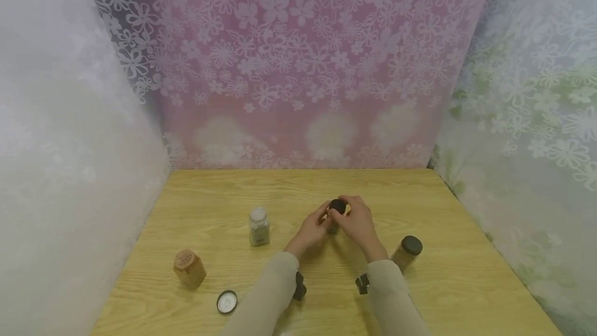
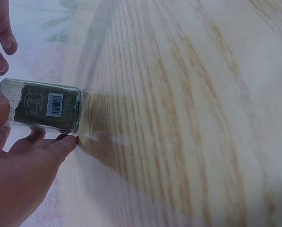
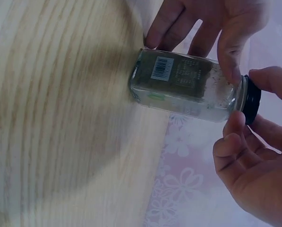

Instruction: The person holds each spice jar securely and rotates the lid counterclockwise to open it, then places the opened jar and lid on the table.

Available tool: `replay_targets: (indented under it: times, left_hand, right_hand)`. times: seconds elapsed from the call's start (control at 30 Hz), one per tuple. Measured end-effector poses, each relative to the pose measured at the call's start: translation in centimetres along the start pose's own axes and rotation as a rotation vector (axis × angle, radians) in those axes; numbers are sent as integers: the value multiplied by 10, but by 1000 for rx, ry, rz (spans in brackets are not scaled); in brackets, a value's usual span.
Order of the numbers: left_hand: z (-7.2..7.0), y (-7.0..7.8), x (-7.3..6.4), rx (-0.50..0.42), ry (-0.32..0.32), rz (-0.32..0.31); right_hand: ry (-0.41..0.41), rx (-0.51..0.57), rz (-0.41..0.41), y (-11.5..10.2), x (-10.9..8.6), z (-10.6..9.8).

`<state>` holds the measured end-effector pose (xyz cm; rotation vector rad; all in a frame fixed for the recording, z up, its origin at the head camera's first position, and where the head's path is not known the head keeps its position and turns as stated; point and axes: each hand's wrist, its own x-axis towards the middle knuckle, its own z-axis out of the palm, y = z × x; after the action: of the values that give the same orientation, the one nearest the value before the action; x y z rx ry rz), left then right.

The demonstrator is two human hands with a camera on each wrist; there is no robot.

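Note:
A square glass spice jar [image 3: 178, 85] with dark greenish powder and a barcode label stands on the table, in front of both hands. My left hand [image 1: 311, 231] holds its body, thumb on one side and fingers on the other. With the thumb and fingers of my right hand [image 1: 358, 224], I grip the black lid [image 3: 252, 100] at the jar's top. The lid sits on the jar's neck in the right wrist view. In the left wrist view, the jar [image 2: 46, 104] has its base at the wood surface.
Left on the wooden table [image 1: 210, 196] are a jar of white contents [image 1: 259, 227] and an orange-brown jar [image 1: 189, 269] with a perforated top. A loose black-rimmed lid [image 1: 227, 302] lies near them. Beside the right forearm stands another black-lidded jar [image 1: 408, 250]. Patterned curtains [image 1: 298, 66] surround the table.

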<state>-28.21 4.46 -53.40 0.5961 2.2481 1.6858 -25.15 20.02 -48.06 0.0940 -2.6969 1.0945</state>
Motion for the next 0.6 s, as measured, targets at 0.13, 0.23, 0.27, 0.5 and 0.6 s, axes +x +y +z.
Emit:
replay_targets:
  times: [0.13,0.23,0.27,0.5,0.6]
  left_hand:
    - [1,-2,1,9,7,9]
    - [2,-2,2,6,4,15]
    - [2,-3,3,5,3,15]
    - [2,-1,2,0,22,-8]
    - [2,0,1,-4,26,-15]
  right_hand:
    - [-6,5,18,-1,0,0]
    - [0,-4,36,-1,0,-1]
    - [1,-8,41,0,-1,-1]
    - [-27,-22,26,1,2,0]
    - [-33,-27,28,0,2,1]
